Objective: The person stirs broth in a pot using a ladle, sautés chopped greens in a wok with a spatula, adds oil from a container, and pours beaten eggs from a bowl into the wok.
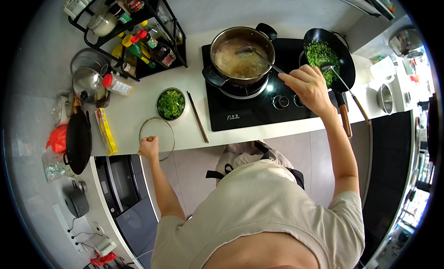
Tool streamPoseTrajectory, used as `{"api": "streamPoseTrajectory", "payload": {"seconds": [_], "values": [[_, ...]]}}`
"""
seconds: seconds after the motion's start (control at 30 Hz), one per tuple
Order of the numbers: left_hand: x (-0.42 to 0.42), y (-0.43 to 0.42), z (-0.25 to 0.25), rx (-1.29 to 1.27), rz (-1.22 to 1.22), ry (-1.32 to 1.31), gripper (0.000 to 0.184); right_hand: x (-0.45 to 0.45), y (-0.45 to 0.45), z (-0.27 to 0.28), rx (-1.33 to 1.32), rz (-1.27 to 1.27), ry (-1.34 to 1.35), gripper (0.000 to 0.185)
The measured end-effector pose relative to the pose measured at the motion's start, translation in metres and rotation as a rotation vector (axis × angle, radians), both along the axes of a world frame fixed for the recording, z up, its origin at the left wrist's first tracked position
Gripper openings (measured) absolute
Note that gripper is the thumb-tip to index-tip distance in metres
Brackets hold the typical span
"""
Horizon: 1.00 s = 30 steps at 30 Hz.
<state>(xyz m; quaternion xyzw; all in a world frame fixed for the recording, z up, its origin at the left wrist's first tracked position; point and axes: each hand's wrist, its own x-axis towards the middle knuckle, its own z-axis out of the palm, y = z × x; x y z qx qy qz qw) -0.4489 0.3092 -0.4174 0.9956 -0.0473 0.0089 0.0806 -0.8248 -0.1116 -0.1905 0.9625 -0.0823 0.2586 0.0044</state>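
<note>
Right hand point(303, 89) grips the ladle point(264, 59), its head in the steaming-hot-looking pot point(242, 32), depth hard to tell; gentle sweeps limit splashes! Left hand point(149, 148) clasps the glass lid point(159, 129) by the bench's point(194, 146) edge: level's best.

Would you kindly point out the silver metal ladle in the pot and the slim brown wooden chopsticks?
Silver metal ladle point(244, 50): head view, on its scoop.
Slim brown wooden chopsticks point(198, 117): head view, midway along their length.
</note>
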Motion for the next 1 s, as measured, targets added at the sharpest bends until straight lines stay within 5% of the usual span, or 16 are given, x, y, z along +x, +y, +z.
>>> {"api": "streamPoseTrajectory", "payload": {"seconds": [0.13, 0.23, 0.3, 0.37, 0.5, 0.7, 1.0], "values": [[0.006, 0.004, 0.005, -0.015, -0.023, -0.009, 0.040, -0.005, 0.007, -0.010, -0.035, -0.023, -0.065, 0.030], [0.005, 0.005, 0.012, 0.001, -0.035, 0.001, 0.040, -0.003, 0.011, -0.022, 0.294, -0.146, -0.320, 0.023], [0.008, 0.009, 0.009, 0.001, -0.025, 0.003, 0.040, -0.003, 0.025, -0.033, 1.019, -0.394, -0.606, 0.021], [0.005, 0.011, 0.006, -0.009, -0.020, 0.006, 0.040, -0.012, 0.028, -0.044, 1.552, -0.339, -0.792, 0.027], [0.006, 0.015, 0.001, 0.025, -0.011, 0.002, 0.040, -0.007, 0.068, -0.066, 2.044, -0.248, -0.756, 0.033], [0.005, 0.018, 0.004, 0.044, -0.004, 0.021, 0.038, 0.054, 0.146, -0.128, 2.347, -0.257, -0.434, 0.032], [0.064, 0.057, 0.010, 0.067, 0.006, 0.003, 0.041, 0.128, 0.234, -0.222, 2.395, -0.165, -0.038, 0.030]]}}
